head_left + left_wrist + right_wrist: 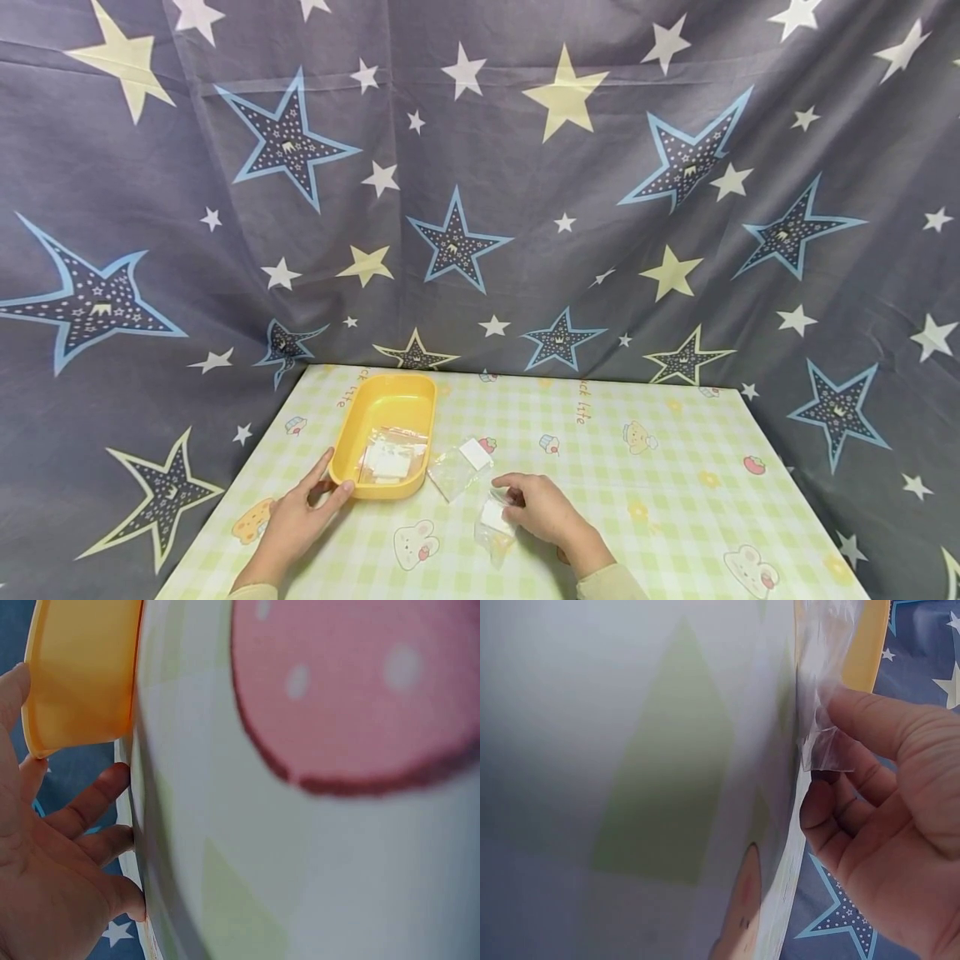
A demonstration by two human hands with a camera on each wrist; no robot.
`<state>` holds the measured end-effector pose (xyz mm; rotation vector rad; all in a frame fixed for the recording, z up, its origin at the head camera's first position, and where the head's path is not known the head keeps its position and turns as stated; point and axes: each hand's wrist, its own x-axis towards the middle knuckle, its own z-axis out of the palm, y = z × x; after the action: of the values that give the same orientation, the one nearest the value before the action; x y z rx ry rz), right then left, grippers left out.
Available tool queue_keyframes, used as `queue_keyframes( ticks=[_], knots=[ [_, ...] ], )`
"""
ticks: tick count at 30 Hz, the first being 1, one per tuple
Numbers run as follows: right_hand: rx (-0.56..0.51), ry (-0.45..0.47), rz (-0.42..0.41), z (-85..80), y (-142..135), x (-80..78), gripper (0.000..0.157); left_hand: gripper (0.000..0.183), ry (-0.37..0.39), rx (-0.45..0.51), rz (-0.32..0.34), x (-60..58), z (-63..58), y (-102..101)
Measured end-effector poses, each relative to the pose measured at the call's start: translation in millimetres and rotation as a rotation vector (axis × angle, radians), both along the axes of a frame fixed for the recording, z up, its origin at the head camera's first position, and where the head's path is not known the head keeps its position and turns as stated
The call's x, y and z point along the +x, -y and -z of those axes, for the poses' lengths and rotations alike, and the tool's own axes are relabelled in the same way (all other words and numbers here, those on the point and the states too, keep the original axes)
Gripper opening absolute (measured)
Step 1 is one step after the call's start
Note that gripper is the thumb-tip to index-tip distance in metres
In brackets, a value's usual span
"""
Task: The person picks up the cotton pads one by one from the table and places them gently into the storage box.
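Note:
At the left of the table stands a yellow tray (pixel 380 400) with rounded corners, holding clear zip bags (pixel 392 458) with white pieces inside. My left hand (pixel 302 512) has its near left corner between thumb and index finger; in the left wrist view the other fingers spread beside the tray wall (pixel 82 675). Farther right, my right hand (pixel 547 508) pinches a small clear plastic bag (pixel 492 525) with a white patch, low over the tablecloth. The right wrist view shows thumb and fingertips on the crinkled bag (pixel 826 712). Another clear bag (pixel 453 471) lies flat between tray and right hand.
The table wears a green-and-white checked cloth (pixel 600 467) printed with cartoon bears, rabbits and strawberries. Behind it and along both sides hangs a dark grey curtain (pixel 480 333) with stars.

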<state>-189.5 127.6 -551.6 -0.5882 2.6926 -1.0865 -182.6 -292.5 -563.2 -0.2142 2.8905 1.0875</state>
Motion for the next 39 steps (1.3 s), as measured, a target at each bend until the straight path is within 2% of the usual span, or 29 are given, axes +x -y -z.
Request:
queue_keyframes(
  ticks=[29, 39],
  knots=[
    [-0.101, 0.035, 0.021, -2.4, 3.5, -1.8, 0.041, 0.091, -0.005, -0.003, 0.005, 0.8, -0.7, 0.2],
    [-0.22, 0.064, 0.047, -6.6, 2.3, -4.7, 0.041, 0.09, 0.001, 0.005, 0.014, 1.5, -2.7, 0.1]
  ],
)
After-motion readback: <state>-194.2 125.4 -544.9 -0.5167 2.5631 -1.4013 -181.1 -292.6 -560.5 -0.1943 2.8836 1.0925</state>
